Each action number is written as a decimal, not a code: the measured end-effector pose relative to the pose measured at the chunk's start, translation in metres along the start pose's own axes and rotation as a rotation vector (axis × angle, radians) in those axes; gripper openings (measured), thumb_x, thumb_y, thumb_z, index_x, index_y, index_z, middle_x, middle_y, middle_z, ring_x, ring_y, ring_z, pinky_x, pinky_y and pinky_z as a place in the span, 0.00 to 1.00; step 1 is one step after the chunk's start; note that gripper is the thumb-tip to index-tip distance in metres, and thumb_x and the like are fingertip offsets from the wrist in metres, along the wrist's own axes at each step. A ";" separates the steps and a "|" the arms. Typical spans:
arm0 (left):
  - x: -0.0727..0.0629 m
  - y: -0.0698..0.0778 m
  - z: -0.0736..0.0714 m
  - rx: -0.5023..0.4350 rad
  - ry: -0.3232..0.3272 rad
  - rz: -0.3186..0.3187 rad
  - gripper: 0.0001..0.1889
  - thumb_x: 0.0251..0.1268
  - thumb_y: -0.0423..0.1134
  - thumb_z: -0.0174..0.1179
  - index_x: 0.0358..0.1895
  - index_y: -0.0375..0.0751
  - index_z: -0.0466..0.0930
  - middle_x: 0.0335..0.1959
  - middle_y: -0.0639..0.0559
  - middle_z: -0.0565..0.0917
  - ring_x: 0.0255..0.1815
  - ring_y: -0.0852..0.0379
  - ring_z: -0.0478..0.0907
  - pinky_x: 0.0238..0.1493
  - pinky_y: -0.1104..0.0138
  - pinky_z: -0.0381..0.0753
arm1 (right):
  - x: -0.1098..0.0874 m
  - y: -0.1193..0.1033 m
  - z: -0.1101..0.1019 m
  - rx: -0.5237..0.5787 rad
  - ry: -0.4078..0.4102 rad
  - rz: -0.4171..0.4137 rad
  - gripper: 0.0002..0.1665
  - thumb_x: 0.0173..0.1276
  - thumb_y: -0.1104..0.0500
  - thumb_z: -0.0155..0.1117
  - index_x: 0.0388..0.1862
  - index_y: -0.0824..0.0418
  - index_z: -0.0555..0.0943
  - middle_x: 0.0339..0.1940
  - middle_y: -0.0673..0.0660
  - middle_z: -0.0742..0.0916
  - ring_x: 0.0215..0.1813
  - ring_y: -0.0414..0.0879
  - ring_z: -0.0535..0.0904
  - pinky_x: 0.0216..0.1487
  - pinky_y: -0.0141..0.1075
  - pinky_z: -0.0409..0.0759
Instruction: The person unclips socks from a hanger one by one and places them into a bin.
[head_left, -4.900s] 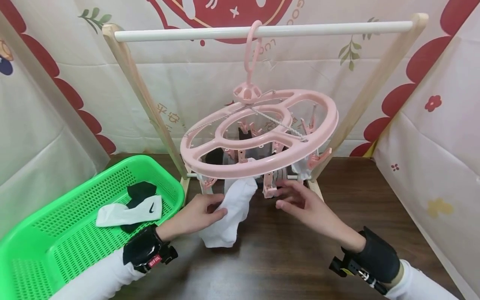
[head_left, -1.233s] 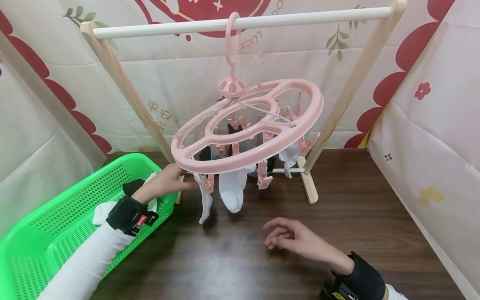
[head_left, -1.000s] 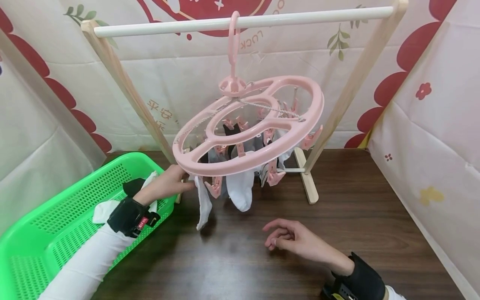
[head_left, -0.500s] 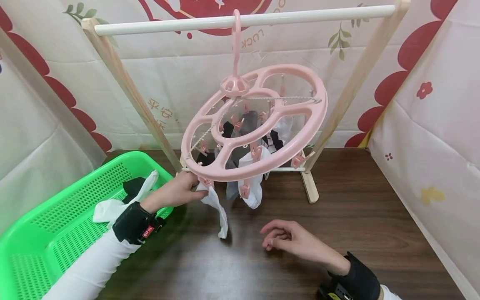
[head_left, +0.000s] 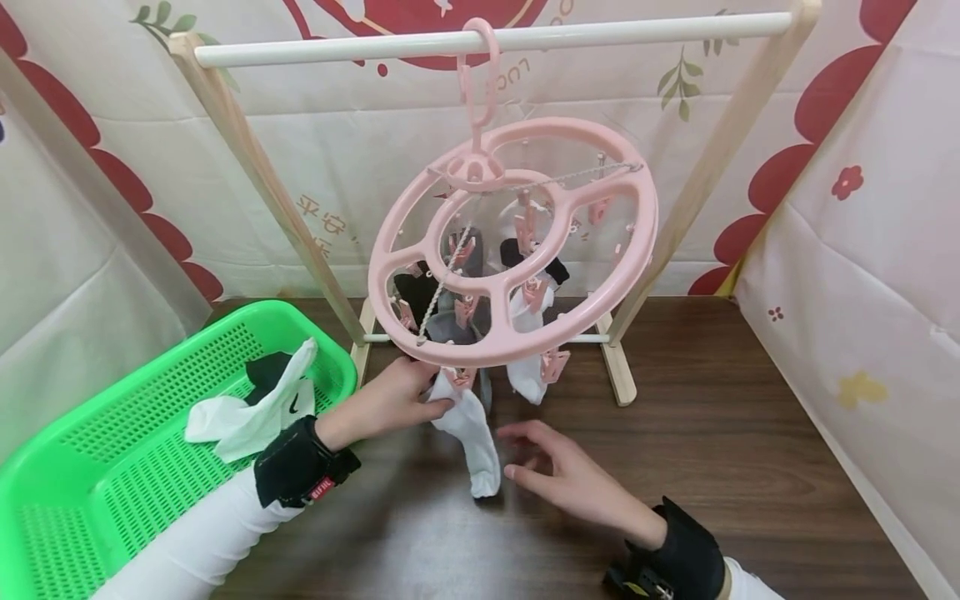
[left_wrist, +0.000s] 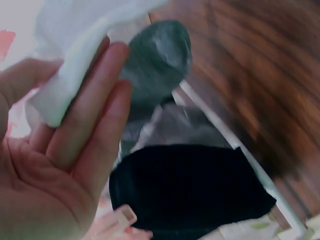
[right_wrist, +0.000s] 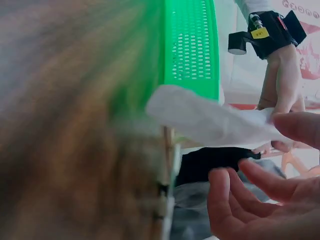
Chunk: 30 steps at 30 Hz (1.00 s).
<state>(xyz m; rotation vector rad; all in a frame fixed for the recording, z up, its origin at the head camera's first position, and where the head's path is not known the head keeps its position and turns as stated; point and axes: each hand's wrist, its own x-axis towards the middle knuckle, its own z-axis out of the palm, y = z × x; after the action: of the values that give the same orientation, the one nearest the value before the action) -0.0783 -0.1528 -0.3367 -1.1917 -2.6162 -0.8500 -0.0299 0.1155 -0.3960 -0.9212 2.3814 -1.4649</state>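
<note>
A round pink clip hanger hangs tilted from a white rail, with several socks on its pink clips. My left hand is at the near rim and holds the top of a white sock just under a pink clip. In the left wrist view the white sock lies between thumb and fingers. My right hand is beside the sock's hanging end, fingers loosely bent, holding nothing. Another white sock hangs to the right. A black sock and a grey sock hang behind.
A green basket at left holds a white sock with a black mark and a black sock. The white rail rests on a wooden stand. A brown wood tabletop lies beneath.
The hanger has turned, bringing the white sock at its left rim round to the middle. My left hand has moved right with it. My right hand has moved left, closer to the sock.
</note>
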 end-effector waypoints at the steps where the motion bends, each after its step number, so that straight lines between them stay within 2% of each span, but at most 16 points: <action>1: 0.000 0.003 0.002 0.006 0.003 -0.010 0.22 0.54 0.30 0.67 0.52 0.27 0.72 0.29 0.52 0.76 0.31 0.59 0.72 0.33 0.67 0.73 | 0.002 -0.003 0.000 -0.020 0.025 -0.016 0.25 0.68 0.57 0.64 0.61 0.64 0.74 0.57 0.59 0.79 0.52 0.55 0.78 0.47 0.39 0.78; 3: 0.000 0.008 0.006 0.008 0.006 -0.043 0.21 0.54 0.30 0.66 0.51 0.27 0.73 0.22 0.56 0.72 0.24 0.62 0.69 0.27 0.70 0.69 | 0.007 -0.010 -0.001 -0.058 0.079 -0.043 0.29 0.65 0.57 0.68 0.63 0.63 0.73 0.58 0.56 0.78 0.53 0.52 0.78 0.49 0.40 0.78; 7: -0.002 0.019 0.013 -0.043 0.006 -0.119 0.18 0.55 0.31 0.65 0.48 0.29 0.74 0.17 0.60 0.67 0.18 0.67 0.63 0.21 0.73 0.64 | 0.017 -0.028 -0.005 -0.090 0.175 -0.079 0.35 0.59 0.57 0.73 0.65 0.60 0.71 0.59 0.54 0.78 0.56 0.46 0.76 0.51 0.40 0.77; 11: -0.003 0.027 0.020 -0.123 0.013 -0.176 0.19 0.57 0.31 0.65 0.50 0.30 0.73 0.19 0.58 0.72 0.18 0.67 0.66 0.21 0.73 0.68 | 0.028 -0.046 -0.008 -0.054 0.257 -0.123 0.32 0.57 0.59 0.75 0.60 0.56 0.74 0.54 0.51 0.82 0.53 0.44 0.77 0.48 0.40 0.77; 14: -0.002 0.027 0.025 -0.177 0.018 -0.178 0.21 0.56 0.32 0.66 0.53 0.32 0.72 0.25 0.53 0.79 0.22 0.65 0.72 0.25 0.72 0.74 | 0.035 -0.055 -0.010 0.010 0.289 -0.138 0.29 0.57 0.61 0.74 0.57 0.56 0.74 0.50 0.51 0.82 0.51 0.45 0.78 0.48 0.39 0.77; 18: -0.002 0.022 0.031 -0.204 0.009 -0.147 0.19 0.55 0.33 0.68 0.50 0.34 0.75 0.34 0.49 0.83 0.29 0.62 0.77 0.33 0.70 0.77 | 0.040 -0.060 -0.012 0.055 0.296 -0.132 0.26 0.60 0.62 0.72 0.56 0.59 0.75 0.49 0.53 0.82 0.51 0.45 0.79 0.51 0.40 0.77; 23: -0.002 0.014 0.039 -0.277 -0.084 -0.194 0.17 0.54 0.36 0.69 0.46 0.34 0.78 0.33 0.53 0.82 0.31 0.62 0.77 0.34 0.69 0.77 | 0.042 -0.063 -0.016 0.022 0.281 -0.118 0.18 0.65 0.63 0.67 0.53 0.61 0.78 0.46 0.53 0.84 0.49 0.44 0.80 0.47 0.39 0.78; 26: -0.004 0.010 0.044 -0.336 -0.134 -0.216 0.19 0.54 0.36 0.69 0.48 0.35 0.77 0.34 0.54 0.82 0.33 0.63 0.77 0.36 0.69 0.77 | 0.041 -0.063 -0.018 0.011 0.259 -0.116 0.15 0.67 0.63 0.65 0.51 0.63 0.79 0.44 0.53 0.85 0.47 0.44 0.81 0.45 0.39 0.79; 30: -0.006 0.007 0.048 -0.397 -0.145 -0.200 0.20 0.58 0.36 0.67 0.52 0.35 0.76 0.40 0.52 0.82 0.37 0.61 0.77 0.40 0.67 0.78 | 0.041 -0.065 -0.020 0.012 0.234 -0.123 0.14 0.67 0.64 0.64 0.51 0.65 0.79 0.42 0.54 0.86 0.45 0.45 0.82 0.46 0.41 0.79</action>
<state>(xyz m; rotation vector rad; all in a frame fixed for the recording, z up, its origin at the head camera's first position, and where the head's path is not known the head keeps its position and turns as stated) -0.0648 -0.1266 -0.3754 -1.1204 -2.8045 -1.4260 -0.0456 0.0851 -0.3245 -0.9561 2.5139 -1.7172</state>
